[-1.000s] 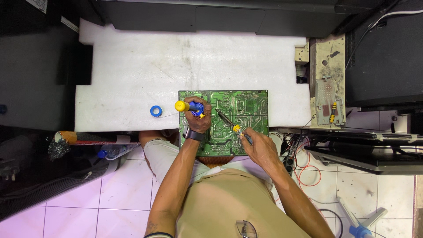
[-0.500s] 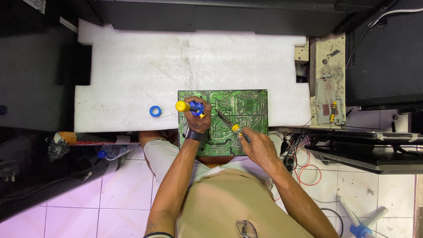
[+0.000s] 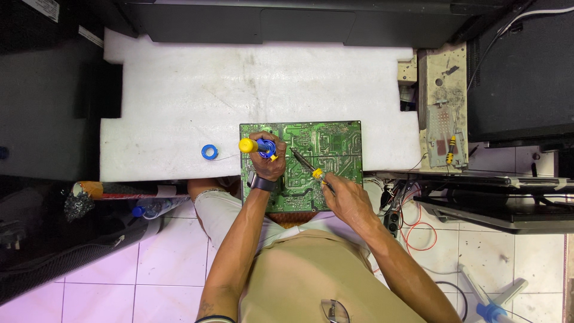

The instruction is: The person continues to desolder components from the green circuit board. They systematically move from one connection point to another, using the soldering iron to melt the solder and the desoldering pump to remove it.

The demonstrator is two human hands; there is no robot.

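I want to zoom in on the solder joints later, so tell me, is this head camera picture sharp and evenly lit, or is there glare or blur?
Head view: sharp overall, no motion blur on the left hand or right hand; the white foam mat is bright, near washed out; the green circuit board is evenly lit without glare; left and right edges fall into dark shadow; floor tiles carry a pink tint.

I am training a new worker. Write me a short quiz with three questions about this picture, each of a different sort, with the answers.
1. True or false: the green circuit board lies on white foam sheet.
2. Which hand grips the blue and yellow tool? A) left hand B) right hand
3. Fill in: the small blue ring lies to the ____ of the board in the picture.

Key: 1 true. 2 A, the left hand; the right hand holds the soldering iron. 3 left.
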